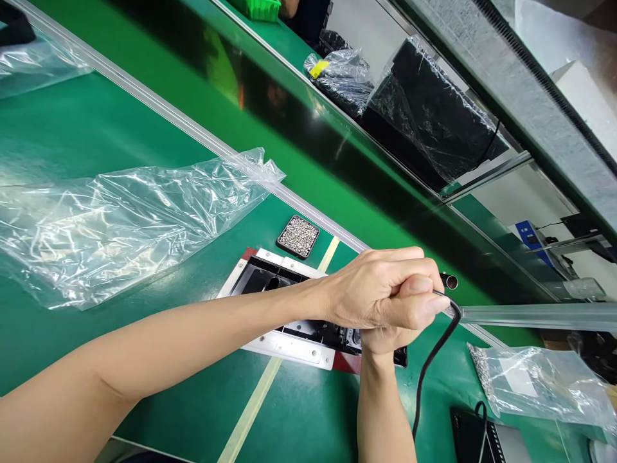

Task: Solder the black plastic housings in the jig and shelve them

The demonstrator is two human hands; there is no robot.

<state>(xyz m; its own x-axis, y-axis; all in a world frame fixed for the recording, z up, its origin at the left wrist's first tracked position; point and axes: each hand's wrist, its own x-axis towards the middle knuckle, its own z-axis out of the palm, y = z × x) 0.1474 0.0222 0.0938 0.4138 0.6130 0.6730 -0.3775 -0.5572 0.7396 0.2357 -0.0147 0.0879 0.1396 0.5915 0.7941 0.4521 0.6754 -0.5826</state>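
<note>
Both hands stacked on a corded tool over a black part in a white fixture.

The left hand is closed in a fist around the top of the tool, its cable trailing toward the near edge of the tabletop; the right hand sits under it, mostly hidden, so its grip cannot be told. Stacking them likely steadies the tool upright and adds downward pressure. The black part lies directly beneath the hands, seated in the fixture that seems to hold it still. A small tray of screws sits just beyond, within easy reach.
</note>
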